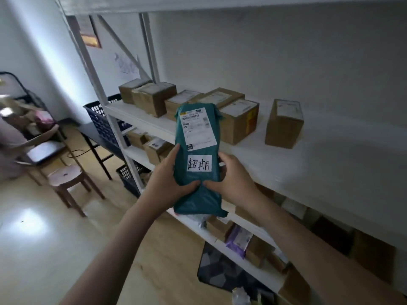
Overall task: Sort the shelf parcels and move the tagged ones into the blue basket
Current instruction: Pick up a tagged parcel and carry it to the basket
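A teal plastic mailer parcel (199, 150) stands upright in front of the white shelf (297, 164). It carries a printed shipping label on top and a white handwritten tag below. My left hand (167, 183) grips its lower left side and my right hand (233, 179) grips its lower right side, thumbs meeting on the front. Several brown cardboard boxes (239, 119) sit in a row on the shelf behind it. The blue basket (103, 122) rests on a dark table to the left of the shelf frame.
Lower shelves hold more boxes and a purple packet (239, 239). A second dark basket (128, 178) sits on the floor by the shelf post. A round wooden stool (66, 177), a chair and a cluttered rack stand at the left. A patterned mat (220, 269) lies on the wooden floor.
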